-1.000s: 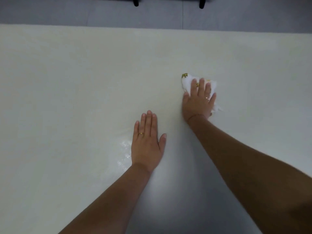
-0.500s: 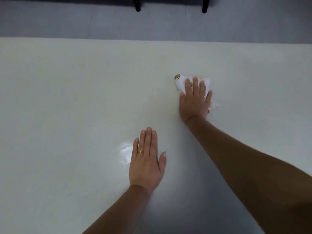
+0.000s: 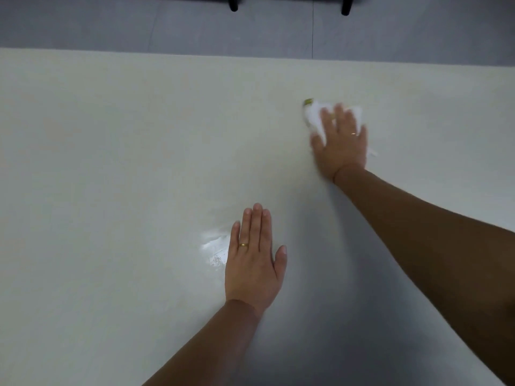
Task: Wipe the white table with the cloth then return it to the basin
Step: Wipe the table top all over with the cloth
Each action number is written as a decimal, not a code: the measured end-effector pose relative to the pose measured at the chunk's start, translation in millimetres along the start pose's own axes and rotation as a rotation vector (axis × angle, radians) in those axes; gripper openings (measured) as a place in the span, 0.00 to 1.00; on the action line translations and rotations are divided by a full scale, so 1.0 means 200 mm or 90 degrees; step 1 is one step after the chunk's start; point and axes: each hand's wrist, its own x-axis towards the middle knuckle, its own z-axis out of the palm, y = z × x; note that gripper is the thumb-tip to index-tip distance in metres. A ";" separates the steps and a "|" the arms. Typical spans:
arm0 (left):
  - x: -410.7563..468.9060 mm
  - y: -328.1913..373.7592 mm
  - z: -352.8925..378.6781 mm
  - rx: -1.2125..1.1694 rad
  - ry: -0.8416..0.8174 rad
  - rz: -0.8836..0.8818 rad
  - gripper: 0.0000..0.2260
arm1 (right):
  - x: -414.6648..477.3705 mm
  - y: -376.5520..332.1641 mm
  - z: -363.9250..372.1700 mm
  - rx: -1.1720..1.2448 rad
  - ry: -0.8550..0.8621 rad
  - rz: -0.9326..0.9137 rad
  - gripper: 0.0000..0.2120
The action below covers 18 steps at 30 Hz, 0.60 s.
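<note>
The white table (image 3: 111, 162) fills most of the head view. My right hand (image 3: 340, 143) presses flat on a crumpled white cloth (image 3: 313, 115) with a small yellow-green print, at the table's far right of centre. The hand is blurred and covers most of the cloth. Flat on the table nearer to me lies my left hand (image 3: 255, 260), palm down, fingers together, holding nothing. A gold ring shows on each hand. The basin is out of view.
A wet shiny patch (image 3: 214, 249) lies just left of my left hand. Beyond the table's far edge is grey floor (image 3: 139, 23) with two black furniture legs (image 3: 233, 4) at the top.
My right hand has slid the cloth to the right and slightly away from me. The left hand stays flat on the table, lower in view as the camera tilted.
</note>
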 end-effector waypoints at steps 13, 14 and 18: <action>0.26 0.06 -0.06 -0.032 0.038 0.030 0.30 | -0.03 -0.23 -0.01 -0.042 -0.015 -0.313 0.26; 0.32 0.06 -0.07 -0.031 0.039 0.028 0.30 | 0.03 -0.16 -0.03 -0.042 -0.012 -0.242 0.26; 0.47 0.05 -0.03 0.006 0.002 0.019 0.31 | 0.15 -0.10 -0.05 0.036 0.007 0.055 0.25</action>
